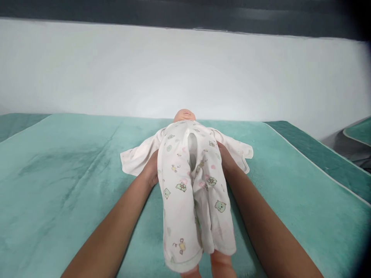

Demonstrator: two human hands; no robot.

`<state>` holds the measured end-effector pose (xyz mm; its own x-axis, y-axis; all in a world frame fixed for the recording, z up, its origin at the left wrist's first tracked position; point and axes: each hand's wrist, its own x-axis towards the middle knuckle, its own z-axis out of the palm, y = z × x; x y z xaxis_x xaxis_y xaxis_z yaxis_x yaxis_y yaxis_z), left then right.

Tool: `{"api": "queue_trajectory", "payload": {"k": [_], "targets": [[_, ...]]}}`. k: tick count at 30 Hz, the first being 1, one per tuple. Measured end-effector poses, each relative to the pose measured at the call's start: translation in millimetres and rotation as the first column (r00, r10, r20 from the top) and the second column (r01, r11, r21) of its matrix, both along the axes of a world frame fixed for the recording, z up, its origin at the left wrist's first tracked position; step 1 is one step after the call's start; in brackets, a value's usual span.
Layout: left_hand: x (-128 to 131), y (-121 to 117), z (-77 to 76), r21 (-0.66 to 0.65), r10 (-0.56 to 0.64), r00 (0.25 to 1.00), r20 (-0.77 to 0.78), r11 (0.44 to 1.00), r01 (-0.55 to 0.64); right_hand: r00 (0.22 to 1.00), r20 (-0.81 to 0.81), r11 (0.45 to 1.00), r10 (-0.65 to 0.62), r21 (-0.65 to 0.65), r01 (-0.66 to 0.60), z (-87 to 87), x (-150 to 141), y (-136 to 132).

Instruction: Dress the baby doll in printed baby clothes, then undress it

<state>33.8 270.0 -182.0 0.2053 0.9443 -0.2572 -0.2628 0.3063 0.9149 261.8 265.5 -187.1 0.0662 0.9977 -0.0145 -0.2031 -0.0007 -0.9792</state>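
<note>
A baby doll (pixel 184 114) lies on its back, head toward the wall and bare lower legs (pixel 222 266) toward me. It wears white open-crotch baby pants (pixel 179 216) printed with small green bears. A white baby shirt (pixel 142 156) shows beneath, its sleeves spread out to both sides. My left hand (pixel 153 166) touches the left edge of the pants near the doll's waist, and its fingers are hidden behind the cloth. On the opposite side, my right hand (pixel 223 153) is against the pants at the same height, its fingers also out of sight.
A pale green padded mat (pixel 87 185) with white piping lies under the doll. Behind it rises a white wall (pixel 185 69) with a dark band along the top. At the right edge is part of another green padded surface (pixel 361 131).
</note>
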Motion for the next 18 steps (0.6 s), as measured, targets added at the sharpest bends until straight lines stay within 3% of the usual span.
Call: {"api": "queue_trajectory", "payload": {"k": [3, 7, 18], "targets": [[-0.5, 2.3, -4.5, 0.020, 0.032, 0.999, -0.037, 0.999, -0.032, 0.998, 0.059, 0.999, 0.031, 0.018, -0.032, 3.2, -2.0, -1.7], [-1.0, 3.4, -7.9, 0.036, -0.016, 0.999, -0.042, 0.999, 0.018, 0.992, 0.068, 0.993, 0.101, 0.048, -0.105, 3.3, -3.4, -1.7], [6.6, -4.0, 1.0, 0.056, -0.056, 0.997, 0.062, 0.997, 0.052, 0.994, 0.111, 0.987, -0.018, 0.161, 0.000, 1.3, -3.9, 0.0]]}}
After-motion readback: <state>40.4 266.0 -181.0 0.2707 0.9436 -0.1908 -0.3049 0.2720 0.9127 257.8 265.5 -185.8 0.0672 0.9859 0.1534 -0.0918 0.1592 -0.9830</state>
